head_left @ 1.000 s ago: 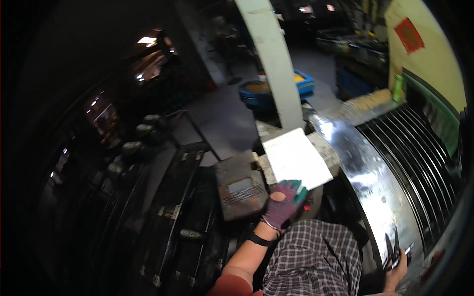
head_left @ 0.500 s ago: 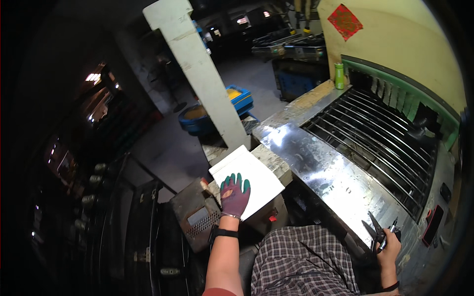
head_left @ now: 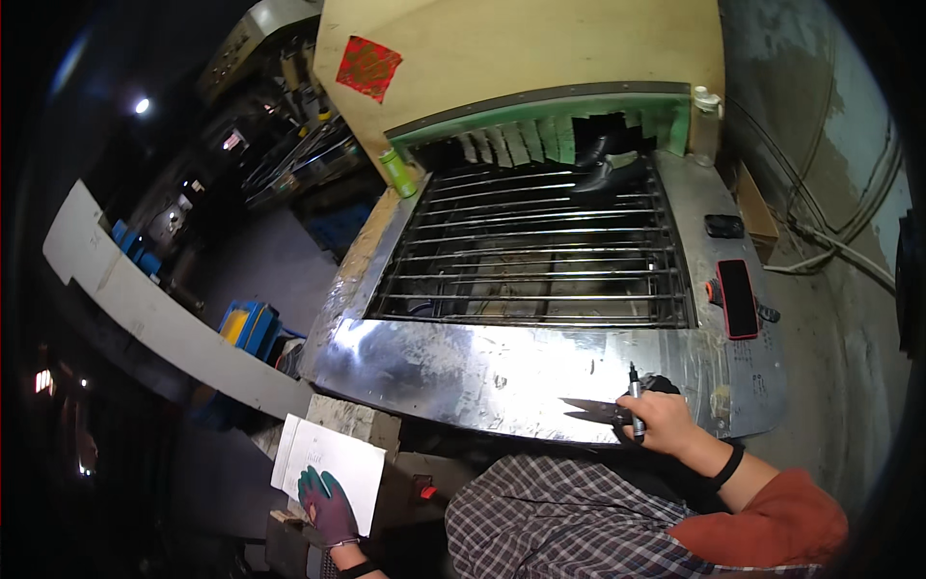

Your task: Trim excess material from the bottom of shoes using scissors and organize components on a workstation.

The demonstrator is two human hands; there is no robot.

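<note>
My left hand [head_left: 329, 509], in a purple and green work glove, lies flat with fingers spread on a white paper pad [head_left: 340, 461]. That pad rests on a block beside the metal table. My right hand [head_left: 666, 425] is bare and closed round a marker pen [head_left: 636, 394] held upright, tip up. Black scissors [head_left: 590, 412] lie against its fingers at the near right of the table, blades parted and pointing left. Whether the fingers also grip the scissor handles, I cannot tell. A dark object [head_left: 660, 384] shows just behind the hand.
Ahead, metal rods [head_left: 540, 236] span the opening of the metal table [head_left: 434, 362]. A black shoe [head_left: 612, 172] sits at the far end by green flaps. A red-edged phone [head_left: 738, 299] lies right; a green bottle [head_left: 397, 174] stands far left. A pale post [head_left: 164, 299] leans across the left.
My view has swung to the right, bringing the table to the middle. My left hand stays on the pad, and my right hand still holds the marker beside the scissors.
</note>
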